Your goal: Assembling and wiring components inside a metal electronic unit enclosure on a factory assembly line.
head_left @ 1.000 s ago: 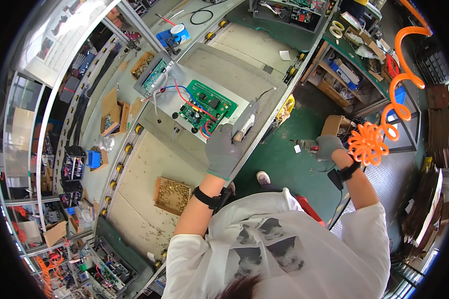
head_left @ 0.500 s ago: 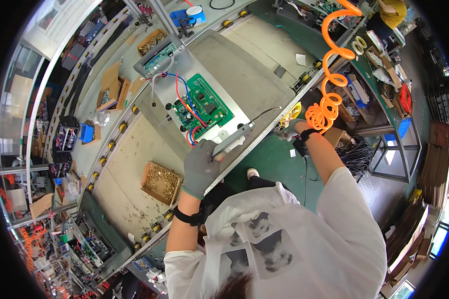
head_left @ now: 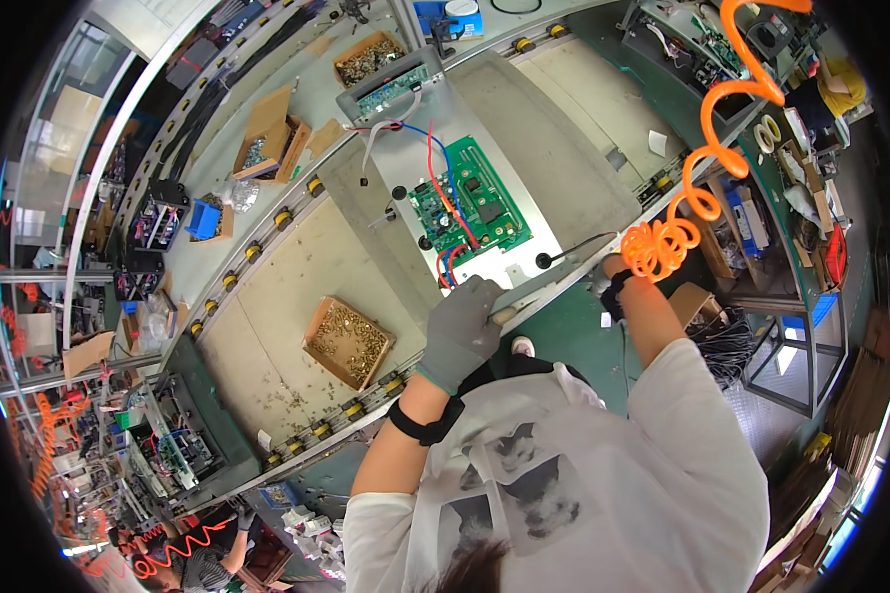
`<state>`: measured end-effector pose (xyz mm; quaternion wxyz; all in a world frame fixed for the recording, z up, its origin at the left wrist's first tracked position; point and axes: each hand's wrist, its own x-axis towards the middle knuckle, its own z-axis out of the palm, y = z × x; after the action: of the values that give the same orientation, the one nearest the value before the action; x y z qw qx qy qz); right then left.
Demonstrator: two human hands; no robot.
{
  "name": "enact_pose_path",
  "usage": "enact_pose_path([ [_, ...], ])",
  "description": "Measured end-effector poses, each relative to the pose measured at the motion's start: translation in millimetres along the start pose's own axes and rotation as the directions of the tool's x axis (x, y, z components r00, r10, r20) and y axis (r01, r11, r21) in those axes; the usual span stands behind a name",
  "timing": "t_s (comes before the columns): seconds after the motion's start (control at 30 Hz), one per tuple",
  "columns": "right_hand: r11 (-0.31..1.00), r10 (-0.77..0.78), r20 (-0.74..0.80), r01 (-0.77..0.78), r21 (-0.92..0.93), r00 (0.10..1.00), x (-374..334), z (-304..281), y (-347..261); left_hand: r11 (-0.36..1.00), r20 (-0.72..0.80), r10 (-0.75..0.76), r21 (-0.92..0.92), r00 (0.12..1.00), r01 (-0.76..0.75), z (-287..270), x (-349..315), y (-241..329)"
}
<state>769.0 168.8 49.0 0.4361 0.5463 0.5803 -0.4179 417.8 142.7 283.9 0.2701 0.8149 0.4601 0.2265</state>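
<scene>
Circuit board [head_left: 477,198] beyond the hands [head_left: 462,334]

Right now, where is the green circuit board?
In the head view, the green circuit board sits on the metal plate, just beyond the gloved left hand, above the picture's center.

On the bench [head_left: 213,168] at the left, an open cardboard box [head_left: 267,128] is set near a small blue bin [head_left: 204,219] and a clear plastic bag [head_left: 254,196]. At the right, black cables [head_left: 722,351] are heaped beside a metal frame [head_left: 811,346], and brown cardboard [head_left: 865,374] is stacked. A yellow top [head_left: 843,87] is worn by a co-worker at the upper right.
</scene>
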Motion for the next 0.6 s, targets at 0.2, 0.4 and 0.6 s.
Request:
enact_pose_path([
  [0.2, 0.991, 0.109, -0.094, -0.101, 0.090, 0.990, -63, -18, -26, 0.999, 0.098, -0.027, 0.035, 0.995, 0.024, -8, 1, -3],
  [0.4, 0.989, 0.139, -0.034, -0.137, 0.060, 0.990, -31, 12, 9, 1.000, 0.163, 0.015, 0.021, 0.986, -0.018, -7, 3, -6],
  [0.6, 0.955, 0.255, -0.028, -0.247, 0.162, 0.967, -40, 5, -10, 1.000, 0.079, 0.013, 0.008, 0.997, -0.014, -4, 0, -7],
])
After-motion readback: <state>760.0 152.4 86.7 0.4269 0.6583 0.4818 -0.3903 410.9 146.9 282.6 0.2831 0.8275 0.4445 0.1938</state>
